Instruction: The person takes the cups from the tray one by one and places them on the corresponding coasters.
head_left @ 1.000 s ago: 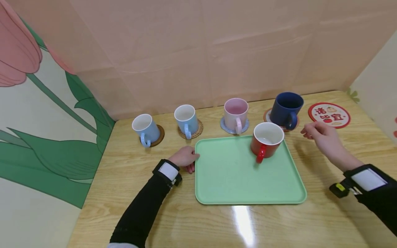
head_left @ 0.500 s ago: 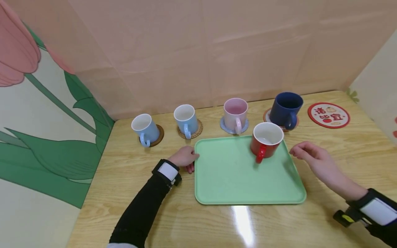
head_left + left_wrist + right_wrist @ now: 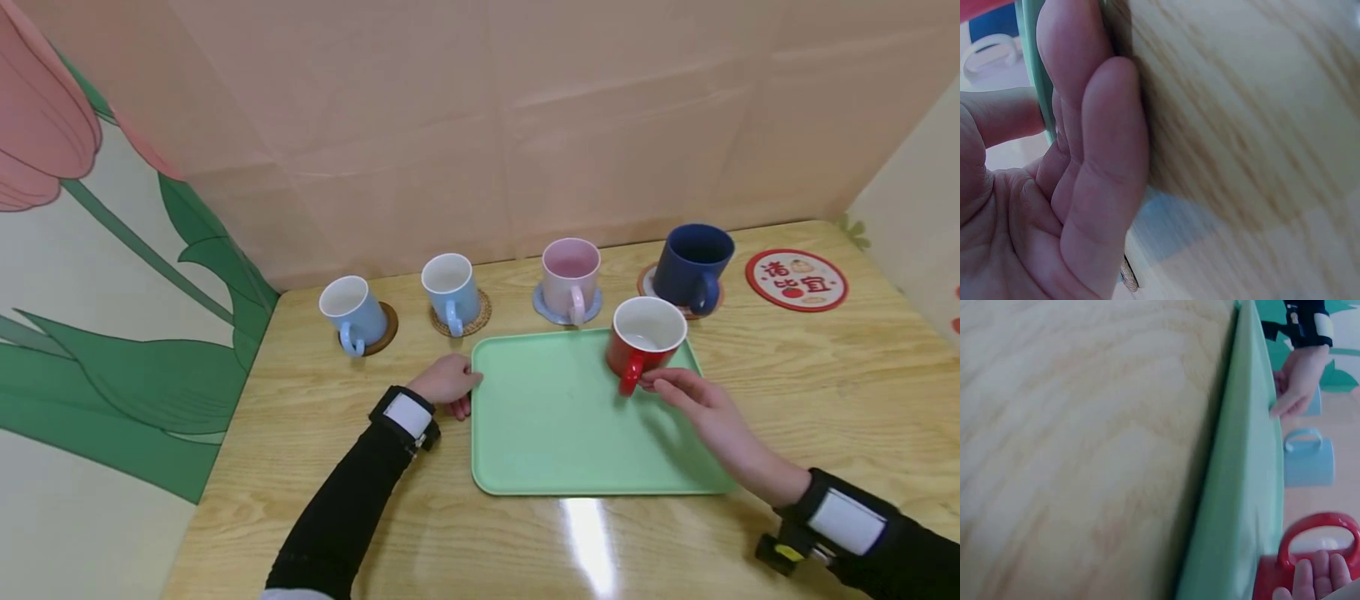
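Note:
A red mug (image 3: 647, 342) with a white inside stands upright on the far right part of a green tray (image 3: 555, 433), its handle (image 3: 1329, 520) towards me. My left hand (image 3: 446, 385) holds the tray's left rim, thumb over the edge; the left wrist view shows its fingers (image 3: 1113, 125) along the outer side by the tabletop. My right hand (image 3: 701, 408) reaches over the tray's right side, fingertips beside the red mug's handle. In the right wrist view its fingers (image 3: 1321, 575) look extended, not curled round the handle; contact is hard to tell.
Along the back stand two light blue mugs (image 3: 352, 312) on brown coasters, a pink mug (image 3: 562, 283) on a blue coaster and a navy mug (image 3: 678, 271) on a round coaster. A red-rimmed coaster (image 3: 797, 279) lies at the far right of the wooden table (image 3: 285, 467).
My right hand has moved left from near the red-rimmed coaster, over the tray's right edge, to the red mug's handle. The left hand, tray and mugs have stayed put.

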{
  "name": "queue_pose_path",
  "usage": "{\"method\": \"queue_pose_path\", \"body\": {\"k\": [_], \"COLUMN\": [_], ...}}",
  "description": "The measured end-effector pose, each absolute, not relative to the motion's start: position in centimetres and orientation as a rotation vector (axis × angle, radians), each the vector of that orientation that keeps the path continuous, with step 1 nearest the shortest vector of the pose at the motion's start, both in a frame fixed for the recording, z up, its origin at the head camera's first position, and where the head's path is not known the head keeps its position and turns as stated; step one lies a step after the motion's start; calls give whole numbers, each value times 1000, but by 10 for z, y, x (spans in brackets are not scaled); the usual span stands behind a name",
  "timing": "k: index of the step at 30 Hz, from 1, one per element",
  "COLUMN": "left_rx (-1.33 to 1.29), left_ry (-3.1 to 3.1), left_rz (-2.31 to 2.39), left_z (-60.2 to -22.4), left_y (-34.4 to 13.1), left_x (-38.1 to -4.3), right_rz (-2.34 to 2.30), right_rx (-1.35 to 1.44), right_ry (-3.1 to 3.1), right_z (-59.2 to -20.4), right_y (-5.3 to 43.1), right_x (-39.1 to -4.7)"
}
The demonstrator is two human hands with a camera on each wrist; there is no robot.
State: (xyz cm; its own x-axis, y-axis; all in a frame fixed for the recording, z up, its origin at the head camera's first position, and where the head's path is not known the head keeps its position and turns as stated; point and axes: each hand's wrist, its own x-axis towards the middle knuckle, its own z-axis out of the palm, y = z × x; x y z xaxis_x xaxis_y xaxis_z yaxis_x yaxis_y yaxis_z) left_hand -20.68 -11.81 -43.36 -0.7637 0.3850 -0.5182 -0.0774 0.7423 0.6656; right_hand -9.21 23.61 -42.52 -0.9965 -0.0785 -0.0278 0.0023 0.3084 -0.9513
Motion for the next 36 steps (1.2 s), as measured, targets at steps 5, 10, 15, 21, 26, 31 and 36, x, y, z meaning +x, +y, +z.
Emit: {"method": "queue_pose_path", "body": {"k": [5,10,15,21,26,31,36], "left_rx": [219,204,210,223,222,224,217], "left_ry": [2272,2271,2272,2279,2284,2281,2275], "left_rz": [923,931,914,899,886,894,896], "left_z": [-434,-433,-432,-431,-432,-433,-432], "left_y": [-118,-118,-118,-118,-118,-119,-119], "left_x": [-207,-206,-206,-206,-207,-208,-209], "right_rz": [-1841,-2078,-2229,-2278,-2344,-2328,-2223], "right_rx": [72,70,42,77,119,185,305], "right_ry": [2480,2256,2060,2066,2042,2154,2334], "right_z": [-427,-426,-425,-428,-432,-434,-436], "right_y": [221,206,198,199,203,203,205], "right_x": [-93,-96,-97,-97,-95,-95,-96]}}
